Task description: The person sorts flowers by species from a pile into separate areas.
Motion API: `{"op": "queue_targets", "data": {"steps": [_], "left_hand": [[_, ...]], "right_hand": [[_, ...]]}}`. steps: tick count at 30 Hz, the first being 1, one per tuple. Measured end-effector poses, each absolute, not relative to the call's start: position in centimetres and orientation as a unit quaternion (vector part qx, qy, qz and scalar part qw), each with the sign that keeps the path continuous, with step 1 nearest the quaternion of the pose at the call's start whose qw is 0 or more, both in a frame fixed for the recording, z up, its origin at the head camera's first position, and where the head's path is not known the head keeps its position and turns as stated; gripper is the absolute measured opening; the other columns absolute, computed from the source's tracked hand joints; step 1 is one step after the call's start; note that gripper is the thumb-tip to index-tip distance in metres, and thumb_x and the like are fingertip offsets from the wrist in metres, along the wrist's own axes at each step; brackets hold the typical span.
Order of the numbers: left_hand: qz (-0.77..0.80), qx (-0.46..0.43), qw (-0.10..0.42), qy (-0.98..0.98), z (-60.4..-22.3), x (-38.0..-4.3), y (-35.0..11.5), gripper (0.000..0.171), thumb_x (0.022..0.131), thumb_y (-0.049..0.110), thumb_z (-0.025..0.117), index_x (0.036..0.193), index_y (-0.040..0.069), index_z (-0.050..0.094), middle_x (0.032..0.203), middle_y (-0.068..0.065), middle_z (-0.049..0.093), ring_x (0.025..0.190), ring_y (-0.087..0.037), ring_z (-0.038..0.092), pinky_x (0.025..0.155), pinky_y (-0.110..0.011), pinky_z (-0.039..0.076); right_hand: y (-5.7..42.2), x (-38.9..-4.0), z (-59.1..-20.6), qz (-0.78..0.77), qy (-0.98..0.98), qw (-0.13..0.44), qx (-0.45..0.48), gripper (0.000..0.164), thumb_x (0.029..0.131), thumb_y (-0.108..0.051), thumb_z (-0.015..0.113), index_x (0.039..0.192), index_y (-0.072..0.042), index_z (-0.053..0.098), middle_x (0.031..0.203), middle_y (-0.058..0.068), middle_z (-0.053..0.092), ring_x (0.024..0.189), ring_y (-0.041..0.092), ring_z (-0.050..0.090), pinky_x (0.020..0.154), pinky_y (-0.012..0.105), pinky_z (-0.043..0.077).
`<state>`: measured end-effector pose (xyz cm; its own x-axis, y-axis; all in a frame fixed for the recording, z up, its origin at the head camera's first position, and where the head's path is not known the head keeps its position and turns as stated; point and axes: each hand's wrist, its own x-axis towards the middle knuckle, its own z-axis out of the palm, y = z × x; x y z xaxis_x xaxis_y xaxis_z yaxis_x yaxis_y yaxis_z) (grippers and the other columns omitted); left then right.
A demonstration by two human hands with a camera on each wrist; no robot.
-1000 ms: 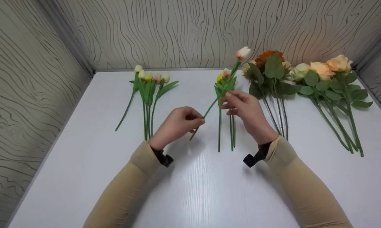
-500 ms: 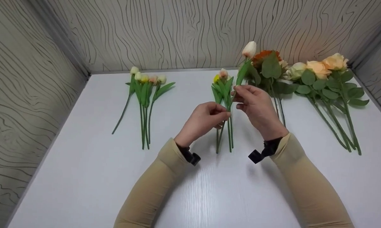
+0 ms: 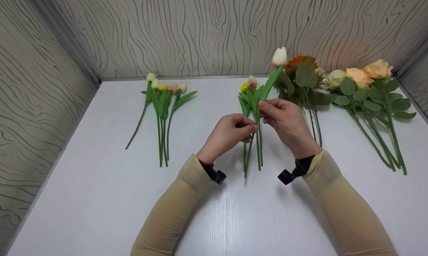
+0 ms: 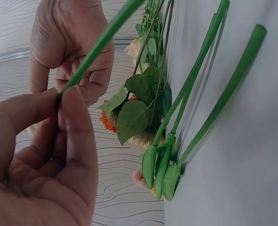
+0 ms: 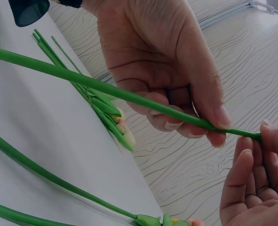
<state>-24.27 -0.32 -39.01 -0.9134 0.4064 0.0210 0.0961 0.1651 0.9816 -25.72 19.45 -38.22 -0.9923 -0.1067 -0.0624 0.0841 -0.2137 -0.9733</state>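
Observation:
A white artificial tulip [image 3: 280, 57] is held slanted over the table, its bloom to the upper right. My left hand [image 3: 231, 131] pinches its green stem [image 5: 101, 87] between thumb and fingertips. Higher up, just under the long leaf, my right hand [image 3: 285, 122] pinches the same stem. In the left wrist view, the left hand [image 4: 44, 155] is in front and the right hand [image 4: 70, 47] behind. Below the held stem lies a small tulip bunch [image 3: 248, 101] with yellow and pink blooms, partly covered by the left hand.
On the left of the table [image 3: 93, 199] lies another tulip group [image 3: 164, 103]. To the right are an orange flower [image 3: 301, 61] with broad leaves and several peach and cream roses [image 3: 358, 77] on long stems. A wood-patterned wall [image 3: 185, 39] stands along the back edge.
My left hand has moved right along with the tulip, whose stem now crosses in front of the small bunch and stands steeper. Over the last half second, my right hand has shifted slightly down-left.

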Motion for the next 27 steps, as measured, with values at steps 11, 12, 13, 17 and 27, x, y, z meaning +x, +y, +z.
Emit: {"op": "queue_targets", "data": {"steps": [11, 12, 13, 17, 27], "left_hand": [[0.611, 0.096, 0.122, 0.776, -40.2, -26.8, -3.2, 0.012, 0.099, 0.016, 0.071, 0.102, 0.006, 0.074, 0.097, -0.010, 0.070, 0.081, -0.021, 0.070, 0.075, -0.033, 0.061], [0.608, 0.087, 0.123, 0.780, -40.5, -27.1, -3.4, 0.012, 0.099, 0.016, 0.071, 0.103, 0.005, 0.074, 0.097, -0.010, 0.070, 0.080, -0.021, 0.070, 0.075, -0.032, 0.061], [0.605, 0.079, 0.125, 0.782, -40.8, -27.4, -3.6, 0.013, 0.099, 0.015, 0.070, 0.103, 0.004, 0.074, 0.098, -0.011, 0.070, 0.080, -0.021, 0.070, 0.075, -0.032, 0.061], [0.585, 0.051, 0.130, 0.799, -42.1, -28.3, -4.1, 0.016, 0.099, 0.015, 0.070, 0.105, 0.001, 0.075, 0.098, -0.011, 0.070, 0.078, -0.018, 0.068, 0.074, -0.031, 0.060], [0.551, 0.038, 0.143, 0.821, -43.1, -28.8, -3.6, 0.016, 0.098, 0.014, 0.070, 0.102, -0.001, 0.075, 0.084, -0.011, 0.070, 0.069, -0.016, 0.066, 0.066, -0.030, 0.057]], "right_hand": [[19.8, -26.0, -37.8, -0.793, 0.608, 0.048, 0.006, 0.060, 0.102, -0.039, 0.064, 0.145, -0.001, 0.047, 0.123, 0.015, 0.059, 0.111, 0.028, 0.060, 0.086, 0.032, 0.053], [19.8, -26.0, -37.8, -0.798, 0.601, 0.044, 0.004, 0.059, 0.103, -0.037, 0.063, 0.145, 0.000, 0.046, 0.121, 0.015, 0.059, 0.111, 0.028, 0.060, 0.085, 0.031, 0.053], [19.9, -26.0, -37.8, -0.802, 0.596, 0.042, 0.002, 0.058, 0.103, -0.036, 0.063, 0.145, 0.001, 0.046, 0.119, 0.014, 0.060, 0.110, 0.028, 0.061, 0.083, 0.031, 0.054], [19.7, -26.0, -37.7, -0.807, 0.589, 0.044, -0.001, 0.049, 0.104, -0.031, 0.062, 0.140, 0.000, 0.051, 0.116, 0.014, 0.061, 0.110, 0.029, 0.060, 0.082, 0.030, 0.054], [19.6, -25.8, -38.0, -0.803, 0.594, 0.047, -0.019, 0.040, 0.106, -0.027, 0.059, 0.137, -0.002, 0.054, 0.112, 0.012, 0.062, 0.105, 0.026, 0.061, 0.081, 0.030, 0.053]]}}
